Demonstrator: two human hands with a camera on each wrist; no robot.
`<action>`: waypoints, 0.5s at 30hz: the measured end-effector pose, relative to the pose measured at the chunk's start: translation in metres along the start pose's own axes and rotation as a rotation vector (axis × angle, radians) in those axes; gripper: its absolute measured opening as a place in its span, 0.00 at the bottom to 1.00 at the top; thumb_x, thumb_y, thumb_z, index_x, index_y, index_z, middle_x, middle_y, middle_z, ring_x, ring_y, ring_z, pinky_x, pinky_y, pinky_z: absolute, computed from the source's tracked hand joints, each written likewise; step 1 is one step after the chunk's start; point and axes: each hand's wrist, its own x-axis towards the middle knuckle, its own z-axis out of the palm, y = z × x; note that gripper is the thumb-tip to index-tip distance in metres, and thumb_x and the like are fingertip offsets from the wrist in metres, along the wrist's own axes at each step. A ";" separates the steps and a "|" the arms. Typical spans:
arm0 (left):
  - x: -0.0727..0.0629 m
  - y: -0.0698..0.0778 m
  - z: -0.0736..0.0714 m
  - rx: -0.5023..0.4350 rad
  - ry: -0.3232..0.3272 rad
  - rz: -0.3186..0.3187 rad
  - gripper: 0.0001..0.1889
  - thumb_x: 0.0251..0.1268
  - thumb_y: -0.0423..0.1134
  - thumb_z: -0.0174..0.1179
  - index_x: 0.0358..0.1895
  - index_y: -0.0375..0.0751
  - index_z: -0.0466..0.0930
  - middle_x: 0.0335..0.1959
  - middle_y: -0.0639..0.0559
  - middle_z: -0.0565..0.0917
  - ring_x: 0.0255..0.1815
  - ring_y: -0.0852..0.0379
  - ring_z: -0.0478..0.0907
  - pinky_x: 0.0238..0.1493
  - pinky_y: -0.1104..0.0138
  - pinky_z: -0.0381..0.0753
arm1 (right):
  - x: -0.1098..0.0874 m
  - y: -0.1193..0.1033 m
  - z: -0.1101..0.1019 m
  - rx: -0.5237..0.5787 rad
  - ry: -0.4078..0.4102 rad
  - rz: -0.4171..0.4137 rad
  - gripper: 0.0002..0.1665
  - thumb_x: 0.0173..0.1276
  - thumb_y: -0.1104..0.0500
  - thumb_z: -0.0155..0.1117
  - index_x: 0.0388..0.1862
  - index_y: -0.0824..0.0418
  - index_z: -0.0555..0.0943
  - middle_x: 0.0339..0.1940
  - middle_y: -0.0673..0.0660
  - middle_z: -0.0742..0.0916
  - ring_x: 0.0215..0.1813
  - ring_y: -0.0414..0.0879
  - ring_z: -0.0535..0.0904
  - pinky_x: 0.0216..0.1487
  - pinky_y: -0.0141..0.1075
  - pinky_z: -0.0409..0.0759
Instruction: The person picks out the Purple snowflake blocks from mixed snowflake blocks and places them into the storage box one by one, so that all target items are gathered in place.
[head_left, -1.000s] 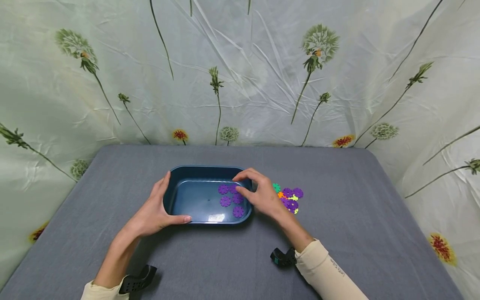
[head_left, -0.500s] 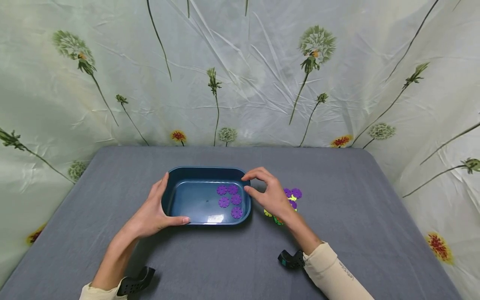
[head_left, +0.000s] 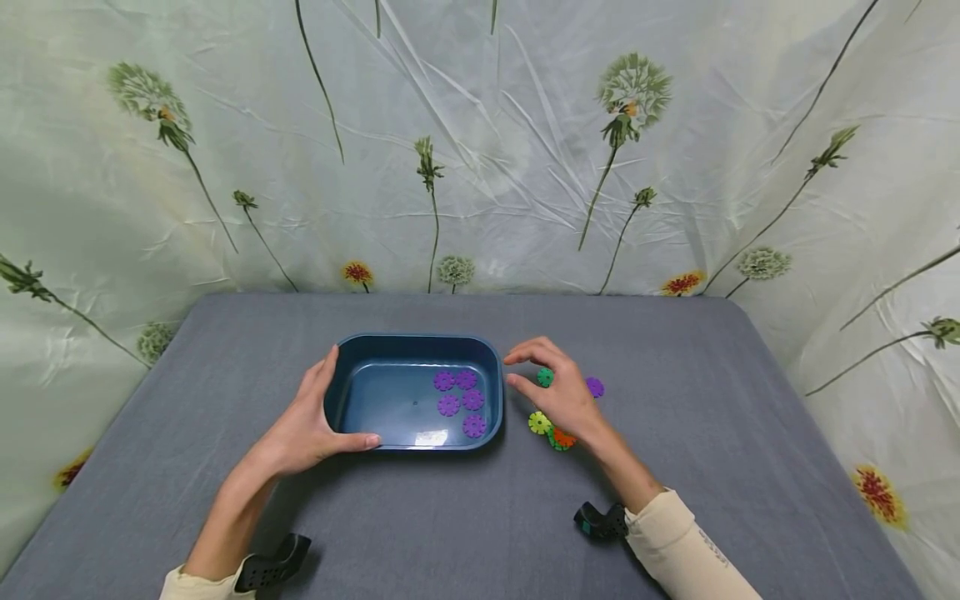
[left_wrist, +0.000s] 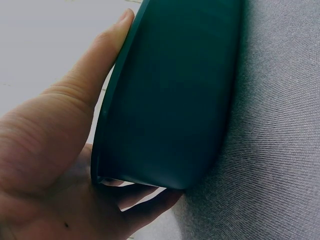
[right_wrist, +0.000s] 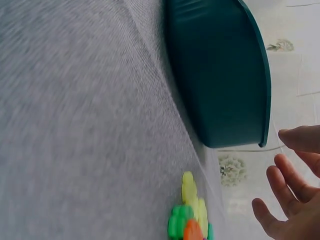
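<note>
My left hand (head_left: pixel 306 427) grips the left end of a dark blue plastic tray (head_left: pixel 378 407), its thumb over the front rim. In the left wrist view, the fingers wrap behind the tray wall (left_wrist: pixel 170 100). Several purple notched plastic discs (head_left: pixel 448 406) lie on the right part of the tray floor. Just outside the right rim hovers my right hand (head_left: pixel 561 396), thumb and fingers apart, holding nothing visible. Beneath and around it lie a green disc (head_left: pixel 545 377), a yellow-green disc (head_left: pixel 539 422), an orange disc (head_left: pixel 564 438) and a purple disc (head_left: pixel 595 387). My hand hides part of this pile.
Grey cloth (head_left: pixel 465 517) covers the table. A pale curtain (head_left: pixel 510 167) with a flower print hangs behind it. Black cameras are strapped to the left wrist (head_left: pixel 273 562) and the right wrist (head_left: pixel 600 521).
My right hand has moved from above the tray's right end to the right, past the rim and over the loose discs. My left hand and the tray stay put.
</note>
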 end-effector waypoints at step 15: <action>0.000 -0.001 0.000 -0.001 -0.004 -0.003 0.76 0.47 0.56 0.82 0.86 0.41 0.27 0.84 0.26 0.42 0.79 0.21 0.53 0.70 0.26 0.61 | -0.010 0.013 -0.015 0.006 0.014 0.022 0.12 0.71 0.65 0.71 0.51 0.65 0.87 0.51 0.57 0.87 0.57 0.60 0.81 0.65 0.59 0.78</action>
